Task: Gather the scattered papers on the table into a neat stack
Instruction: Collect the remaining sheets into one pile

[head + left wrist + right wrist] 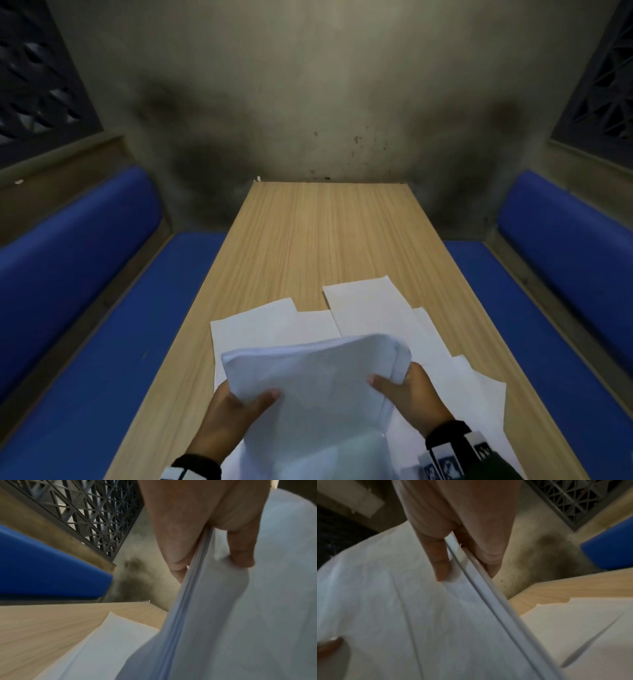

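I hold a bundle of white papers (318,383) lifted above the near end of the wooden table (329,233). My left hand (236,407) pinches its left edge, thumb on top and fingers underneath. My right hand (407,394) pinches the right edge the same way. The left wrist view shows the thumb (240,545) pressed on the top sheet of the bundle (240,615). In the right wrist view the thumb (440,561) lies on the bundle (402,608) and the edges of the sheets run diagonally. Loose white sheets (373,308) lie spread on the table beneath and beyond the bundle.
Blue padded benches (68,291) (565,274) flank the table on both sides. A stained concrete wall (315,102) closes the far end. Dark lattice screens (30,68) sit in the upper corners. More loose sheets (582,635) lie at the table's near right.
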Available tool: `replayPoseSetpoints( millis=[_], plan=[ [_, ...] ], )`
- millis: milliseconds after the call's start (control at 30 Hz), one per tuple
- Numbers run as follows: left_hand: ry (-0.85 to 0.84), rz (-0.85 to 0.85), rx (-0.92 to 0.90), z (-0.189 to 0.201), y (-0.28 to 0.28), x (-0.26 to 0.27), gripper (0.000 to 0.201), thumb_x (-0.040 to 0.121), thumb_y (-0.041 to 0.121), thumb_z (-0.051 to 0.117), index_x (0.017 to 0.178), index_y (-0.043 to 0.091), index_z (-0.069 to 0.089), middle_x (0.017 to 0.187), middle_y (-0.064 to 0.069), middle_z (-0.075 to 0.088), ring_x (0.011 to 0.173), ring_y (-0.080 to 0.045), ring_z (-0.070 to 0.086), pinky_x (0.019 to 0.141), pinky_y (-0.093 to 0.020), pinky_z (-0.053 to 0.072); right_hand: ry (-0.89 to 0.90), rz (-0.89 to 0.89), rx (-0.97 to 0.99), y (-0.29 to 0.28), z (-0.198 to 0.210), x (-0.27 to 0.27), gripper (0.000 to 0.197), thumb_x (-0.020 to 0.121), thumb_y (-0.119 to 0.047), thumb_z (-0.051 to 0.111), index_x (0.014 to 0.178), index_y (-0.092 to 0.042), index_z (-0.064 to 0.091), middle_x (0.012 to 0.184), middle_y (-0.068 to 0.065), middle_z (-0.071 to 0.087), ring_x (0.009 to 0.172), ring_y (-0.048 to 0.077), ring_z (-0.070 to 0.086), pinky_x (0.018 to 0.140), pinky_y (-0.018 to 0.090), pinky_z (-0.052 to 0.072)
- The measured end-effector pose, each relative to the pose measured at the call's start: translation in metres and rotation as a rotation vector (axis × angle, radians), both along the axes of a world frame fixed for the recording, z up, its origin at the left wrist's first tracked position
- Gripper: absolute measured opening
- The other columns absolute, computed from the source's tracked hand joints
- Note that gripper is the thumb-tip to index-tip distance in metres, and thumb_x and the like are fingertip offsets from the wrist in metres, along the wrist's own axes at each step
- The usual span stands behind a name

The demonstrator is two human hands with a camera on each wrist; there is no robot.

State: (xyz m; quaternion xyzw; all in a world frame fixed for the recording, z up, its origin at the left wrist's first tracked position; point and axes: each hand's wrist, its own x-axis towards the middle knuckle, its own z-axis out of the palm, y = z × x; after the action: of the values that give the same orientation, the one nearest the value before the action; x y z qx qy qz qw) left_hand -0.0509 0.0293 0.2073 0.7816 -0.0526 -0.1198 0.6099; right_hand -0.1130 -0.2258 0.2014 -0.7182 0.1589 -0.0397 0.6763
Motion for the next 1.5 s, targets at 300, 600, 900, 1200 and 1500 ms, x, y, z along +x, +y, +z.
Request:
replayPoseSetpoints(
  millis=[300, 600, 900, 1200, 1500],
  plan=[
    [0.002, 0.08, -0.114, 0.013, 0.01, 0.004, 0.022, 0.074, 0.012, 0.075, 0.088, 0.022, 0.061, 0.085, 0.006, 0.071, 0.085, -0.012, 0.062, 0.074, -0.029, 0.048, -0.083, 0.061, -0.105, -0.006, 0.001, 0.002, 0.064, 0.053, -0.031, 0.087, 0.108, -0.019, 0.056, 0.097, -0.014, 0.064, 0.088, -0.013, 0.062, 0.072, 0.006, 0.048],
    [0.028, 0.111, 0.03, -0.03, 0.004, 0.019, 0.014, 0.077, 0.012, 0.072, 0.082, 0.02, 0.061, 0.078, 0.009, 0.062, 0.073, -0.005, 0.057, 0.059, -0.019, 0.043, 0.026, 0.081, -0.16, 0.01, -0.012, 0.004, 0.03, 0.086, 0.004, 0.056, 0.107, -0.017, 0.054, 0.103, 0.003, 0.063, 0.096, 0.013, 0.062, 0.077, 0.015, 0.047],
    [0.111, 0.131, -0.139, -0.031, 0.019, 0.02, 0.037, 0.06, 0.021, 0.077, 0.094, 0.013, 0.066, 0.089, -0.005, 0.072, 0.086, -0.021, 0.065, 0.066, -0.028, 0.049, -0.114, -0.022, -0.124, 0.001, 0.004, 0.008, 0.031, 0.085, 0.002, 0.058, 0.084, -0.029, 0.064, 0.091, -0.004, 0.064, 0.08, 0.012, 0.057, 0.072, 0.016, 0.049],
    [0.121, 0.089, -0.121, -0.033, 0.017, 0.019, 0.016, 0.074, 0.004, 0.073, 0.087, 0.013, 0.068, 0.075, 0.001, 0.076, 0.075, -0.015, 0.068, 0.061, -0.026, 0.049, -0.255, -0.123, -0.119, 0.01, 0.022, 0.012, 0.023, 0.084, 0.0, 0.061, 0.071, -0.019, 0.064, 0.071, -0.007, 0.067, 0.068, 0.001, 0.056, 0.062, 0.005, 0.046],
    [0.103, 0.195, -0.144, -0.017, -0.003, 0.016, 0.036, 0.096, 0.012, 0.039, 0.06, 0.012, 0.041, 0.057, -0.008, 0.046, 0.057, -0.014, 0.055, 0.057, -0.022, 0.047, -0.426, -0.212, 0.053, 0.0, 0.05, 0.021, 0.019, 0.086, 0.001, 0.057, 0.076, -0.014, 0.061, 0.06, -0.015, 0.067, 0.057, -0.005, 0.058, 0.058, 0.006, 0.048]
  ],
)
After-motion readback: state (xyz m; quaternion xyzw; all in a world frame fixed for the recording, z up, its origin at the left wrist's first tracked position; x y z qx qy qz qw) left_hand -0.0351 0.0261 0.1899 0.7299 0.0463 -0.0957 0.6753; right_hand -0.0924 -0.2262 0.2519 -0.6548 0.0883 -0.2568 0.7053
